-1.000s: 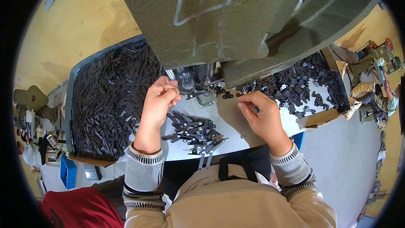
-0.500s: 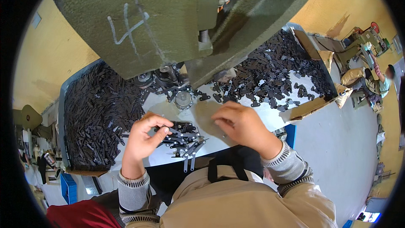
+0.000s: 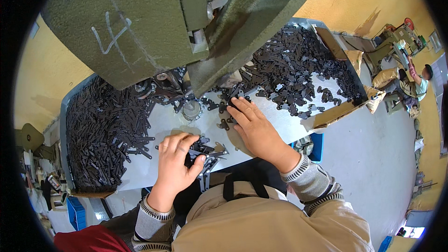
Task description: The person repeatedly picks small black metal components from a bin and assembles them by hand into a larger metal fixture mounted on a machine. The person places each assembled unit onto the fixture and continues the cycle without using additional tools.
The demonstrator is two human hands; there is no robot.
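wide fisheye view, looking down on two bare hands working over a pale surface (image 3: 140,175). the l. hand (image 3: 176,164) is hovering at lower ctr of the frame, its fingers curling over a small pile of dark, riveted strips (image 3: 212,162); its grip is showing thumb & index finger apart, though i can't tell if the fingertips are touching any strip. the pile is lying just right of that hand, a few strips poking out toward the bottom edge.

the r. hand (image 3: 258,135) is stretching in from lower right to the ctr, palm down, fingers extended; its grip is open-handed, w/ thumb & fingers not closing on anything visible. a few loose black plates (image 3: 225,124) are lying just left of its fingers, contact unclear.

a round metal fixture (image 3: 191,111) is sitting near ctr, below a big olive-green machine (image 3: 116,32) filling the upper left. a heap of long black strips (image 3: 105,135) is covering the left side; a heap of short black plates (image 3: 294,84) is spreading across the upper right. a blue bin (image 3: 317,147) is standing below the surface's right edge, & another person (image 3: 421,84) is appearing at far right.
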